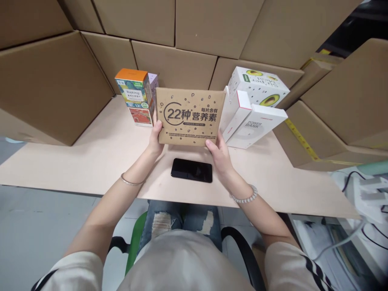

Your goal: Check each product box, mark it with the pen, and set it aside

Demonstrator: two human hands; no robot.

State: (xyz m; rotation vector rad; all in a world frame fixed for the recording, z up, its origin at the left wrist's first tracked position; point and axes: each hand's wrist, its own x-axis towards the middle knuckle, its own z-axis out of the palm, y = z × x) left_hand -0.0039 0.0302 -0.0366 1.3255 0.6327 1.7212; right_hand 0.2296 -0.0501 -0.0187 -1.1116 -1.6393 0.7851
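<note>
I hold a flat brown cardboard box (190, 116) printed with "22" and Chinese characters upright above the table, its printed face toward me. My left hand (156, 139) grips its lower left edge, thumb on the front. My right hand (218, 151) grips its lower right corner, thumb on the front. A black phone (191, 170) lies face up on the pale table (91, 161) just below the box, between my wrists.
An orange-topped Binking box (135, 96) stands behind on the left. White Power Bank boxes (253, 125) and a white avocado-print box (260, 86) lie behind on the right. Large cardboard cartons (51, 81) wall in the table. A white power strip (370, 198) sits at far right.
</note>
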